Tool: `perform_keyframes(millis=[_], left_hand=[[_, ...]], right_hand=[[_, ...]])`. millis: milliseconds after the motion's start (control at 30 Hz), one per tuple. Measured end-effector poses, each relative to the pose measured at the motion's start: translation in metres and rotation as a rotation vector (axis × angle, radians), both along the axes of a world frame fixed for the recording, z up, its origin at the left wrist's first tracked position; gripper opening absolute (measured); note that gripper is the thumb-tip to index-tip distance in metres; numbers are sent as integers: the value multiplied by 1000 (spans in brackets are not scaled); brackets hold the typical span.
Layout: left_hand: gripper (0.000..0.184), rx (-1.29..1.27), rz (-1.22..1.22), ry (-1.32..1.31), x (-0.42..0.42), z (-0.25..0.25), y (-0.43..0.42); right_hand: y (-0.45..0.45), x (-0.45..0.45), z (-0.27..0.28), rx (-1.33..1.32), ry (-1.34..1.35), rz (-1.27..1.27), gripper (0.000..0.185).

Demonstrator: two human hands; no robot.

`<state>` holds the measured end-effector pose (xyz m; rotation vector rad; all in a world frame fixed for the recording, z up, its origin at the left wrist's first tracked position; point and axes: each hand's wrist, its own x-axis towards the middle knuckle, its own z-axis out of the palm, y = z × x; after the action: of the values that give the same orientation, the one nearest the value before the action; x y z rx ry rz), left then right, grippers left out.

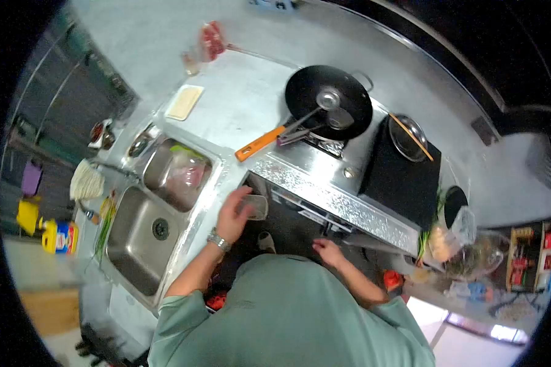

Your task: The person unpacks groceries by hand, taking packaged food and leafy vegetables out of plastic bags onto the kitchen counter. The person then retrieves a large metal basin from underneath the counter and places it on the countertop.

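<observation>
My left hand [234,215] is over the front edge of the counter near the sink, a watch on its wrist. Its fingers touch or overlap a small clear container [256,208]; whether they grip it is hard to tell. Lower and to the right, my right hand [329,251] hangs in front of the stove cabinet, fingers curled, and what they hold, if anything, is too small to make out. On the stove rests a black wok [300,85] with a ladle [327,100] and a spatula [340,118] in it. An orange handle [260,144] sticks out over the counter.
A double sink [134,257] with a plastic bag [187,171] in one basin lies at the left. A white tray [185,102] is on the counter. Right of the wok are a lid [408,138] and a chopstick-like stick on a black surface [398,183]. Vegetables and bags stand far right.
</observation>
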<state>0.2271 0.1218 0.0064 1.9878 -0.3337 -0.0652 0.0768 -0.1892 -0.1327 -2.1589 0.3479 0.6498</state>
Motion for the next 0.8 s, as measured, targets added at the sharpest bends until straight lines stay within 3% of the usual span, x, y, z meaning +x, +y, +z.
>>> perform_keyframes(millis=[100, 300, 567, 700, 800], left_hand=[[35, -166, 33, 111, 32, 8, 5], [32, -216, 27, 50, 71, 4, 12], [30, -245, 22, 192, 64, -19, 11], [30, -262, -79, 259, 50, -18, 0], [29, -270, -127, 289, 45, -33, -9]], right_hand=[[16, 18, 6, -6, -26, -22, 40], [39, 21, 20, -84, -41, -22, 40], [24, -27, -2, -91, 68, -104, 42], [9, -20, 31, -104, 88, -195, 38], [-4, -15, 26, -89, 38, -267, 38]])
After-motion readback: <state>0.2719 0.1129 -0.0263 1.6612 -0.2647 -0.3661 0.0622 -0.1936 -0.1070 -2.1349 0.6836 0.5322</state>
